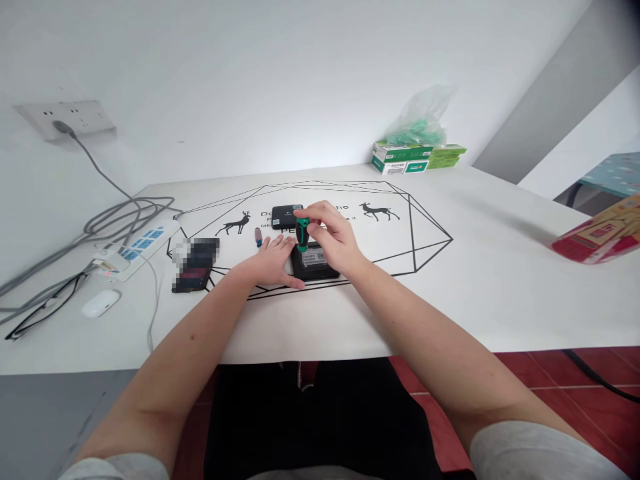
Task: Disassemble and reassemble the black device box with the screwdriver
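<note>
My right hand [336, 239] grips a screwdriver [303, 233] with a green and black handle, held nearly upright. Its tip is hidden, over a flat black device [320, 272] with a printed label. My left hand [273, 261] lies flat with fingers spread, its thumb along the near left edge of that device. Just past the left fingertips is a small screwdriver [259, 237] with a red and blue handle. Behind both hands rests a black square piece [285, 217] with small stickers, partly covered by my right hand.
To the left are a phone [196, 265], a power strip [145, 250] with coiled grey cable, a white earbud case [101, 303] and glasses [47, 307]. Green boxes [403, 158] under a plastic bag stand at the back wall. A red and yellow package [600, 230] sits far right.
</note>
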### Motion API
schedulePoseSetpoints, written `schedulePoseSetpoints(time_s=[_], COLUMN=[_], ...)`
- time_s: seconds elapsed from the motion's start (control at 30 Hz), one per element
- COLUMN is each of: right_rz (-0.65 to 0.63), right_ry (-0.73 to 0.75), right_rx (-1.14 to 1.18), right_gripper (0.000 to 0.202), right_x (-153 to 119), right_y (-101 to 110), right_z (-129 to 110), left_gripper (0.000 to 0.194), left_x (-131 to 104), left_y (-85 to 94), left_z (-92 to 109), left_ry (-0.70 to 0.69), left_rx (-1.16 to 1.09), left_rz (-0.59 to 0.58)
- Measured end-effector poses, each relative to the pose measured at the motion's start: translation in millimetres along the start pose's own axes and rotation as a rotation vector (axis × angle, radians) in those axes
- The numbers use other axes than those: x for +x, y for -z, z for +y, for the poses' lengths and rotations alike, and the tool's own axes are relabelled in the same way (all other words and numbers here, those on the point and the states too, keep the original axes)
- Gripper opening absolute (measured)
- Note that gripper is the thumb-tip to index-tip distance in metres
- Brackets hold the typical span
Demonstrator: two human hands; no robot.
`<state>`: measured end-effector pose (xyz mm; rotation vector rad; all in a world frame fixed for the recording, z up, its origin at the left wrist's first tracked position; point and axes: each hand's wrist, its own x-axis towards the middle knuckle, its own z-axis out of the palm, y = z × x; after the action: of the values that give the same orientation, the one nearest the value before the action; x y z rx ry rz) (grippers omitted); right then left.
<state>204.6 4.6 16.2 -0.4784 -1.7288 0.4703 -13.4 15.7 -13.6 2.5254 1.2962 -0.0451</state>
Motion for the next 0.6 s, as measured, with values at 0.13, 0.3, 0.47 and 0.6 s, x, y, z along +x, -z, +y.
schedulePoseSetpoints(time_s=[0.13,0.3,0.47,0.6], right_rz=[0.020,0.030,0.018,-0.014], right_ry=[-0.029,0.002,-0.074,-0.187], right_rx=[0.002,-0.026,0.041,0.202], right_gripper=[0.031,0.024,0.031,0.041], right_x=[-1,-1,-2,-5], right_y=[0,-2,-8,-12], right_z=[2,2,3,3], left_gripper=[0.137,0.136,0.138,0.137], left_x=[-3,-5,-4,-4], left_y=[4.4,6.9,7.2,5.3], left_z=[4,6,5,0], left_ry=[0.035,0.073,0.043,0.011], left_rx=[0.017,0.022,0.000,-0.024], left_rz=[-0.033,-0.052,-0.051,-0.036])
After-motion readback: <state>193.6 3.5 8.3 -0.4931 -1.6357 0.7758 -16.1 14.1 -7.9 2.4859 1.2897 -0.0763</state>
